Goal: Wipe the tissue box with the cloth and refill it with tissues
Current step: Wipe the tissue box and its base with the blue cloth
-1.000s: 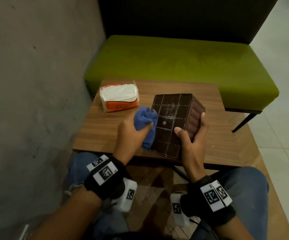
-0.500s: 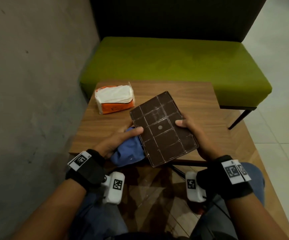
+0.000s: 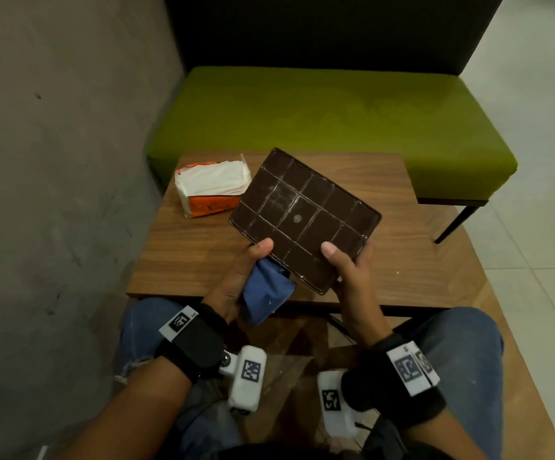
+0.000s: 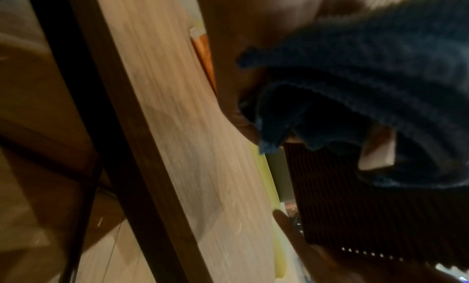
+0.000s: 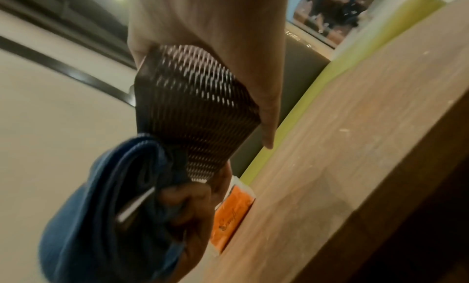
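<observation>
- I see a wooden surface (image 3: 203,254), square-topped.
- At my 11 o'clock on it lies an orange-and-white tissue pack (image 3: 211,189).

Tissue pack (image 3: 210,188) blocks table (image 3: 196,257) far-left corner, wall (image 3: 53,161) tight on left; right half open; bench (image 3: 329,121) beyond.

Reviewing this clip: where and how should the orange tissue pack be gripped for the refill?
Grip the tissue pack across its two long sides, coming from above. It lies flat on the table, apart from the tissue box, its open white top facing up. The soft pack probably needs a light squeeze.
</observation>
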`<action>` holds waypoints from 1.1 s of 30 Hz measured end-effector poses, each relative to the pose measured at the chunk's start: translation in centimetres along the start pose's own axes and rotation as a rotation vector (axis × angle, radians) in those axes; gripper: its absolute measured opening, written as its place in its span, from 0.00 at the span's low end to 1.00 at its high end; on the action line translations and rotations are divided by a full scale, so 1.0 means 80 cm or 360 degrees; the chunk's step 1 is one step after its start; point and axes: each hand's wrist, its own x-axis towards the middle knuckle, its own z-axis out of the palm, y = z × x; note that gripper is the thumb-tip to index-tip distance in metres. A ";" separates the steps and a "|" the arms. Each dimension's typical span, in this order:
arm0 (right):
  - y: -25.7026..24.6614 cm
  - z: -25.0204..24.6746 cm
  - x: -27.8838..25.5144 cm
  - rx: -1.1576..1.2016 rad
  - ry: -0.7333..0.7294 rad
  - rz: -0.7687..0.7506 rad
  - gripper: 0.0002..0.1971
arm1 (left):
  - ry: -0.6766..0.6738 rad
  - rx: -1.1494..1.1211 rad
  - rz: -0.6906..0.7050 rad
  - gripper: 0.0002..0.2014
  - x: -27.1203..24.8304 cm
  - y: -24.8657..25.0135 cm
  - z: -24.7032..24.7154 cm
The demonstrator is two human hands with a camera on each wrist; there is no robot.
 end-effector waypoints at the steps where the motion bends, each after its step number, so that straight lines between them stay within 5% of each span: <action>1: -0.003 0.001 0.002 0.0027 0.0021 -0.0017 0.50 | -0.0065 0.0038 0.0027 0.20 0.003 0.000 -0.004; 3: -0.005 -0.002 0.007 0.0031 0.0093 -0.0027 0.43 | -0.0101 0.0192 0.0120 0.37 0.006 0.000 -0.009; 8: -0.007 -0.007 0.012 0.0054 0.0312 -0.0081 0.38 | 0.0313 -0.0065 0.0456 0.48 0.024 0.005 -0.040; 10: -0.006 -0.006 0.012 0.0004 0.0328 -0.0082 0.42 | 0.0353 -0.0090 0.0751 0.44 0.021 0.020 -0.038; 13: -0.002 0.004 0.010 -0.0101 0.0266 -0.0111 0.45 | 0.0456 0.0442 0.1325 0.32 0.001 0.041 0.008; 17: -0.006 0.015 0.012 -0.0059 0.0244 -0.0120 0.46 | 0.0148 0.1490 0.1926 0.31 -0.025 0.011 0.045; 19: -0.009 0.011 0.012 -0.0030 0.0206 -0.0095 0.44 | 0.0090 0.1723 0.1969 0.30 -0.022 0.004 0.037; 23: -0.001 0.007 0.002 -0.0123 0.0098 -0.0059 0.43 | 0.0414 0.1302 0.1810 0.22 0.005 0.047 0.027; 29: -0.018 -0.010 0.013 -0.0111 0.0134 -0.0112 0.39 | 0.0048 0.1445 0.1719 0.19 -0.028 0.004 0.002; 33: -0.011 -0.010 0.004 -0.0228 -0.0023 -0.0134 0.42 | 0.0192 0.1330 0.1668 0.18 -0.016 0.023 0.001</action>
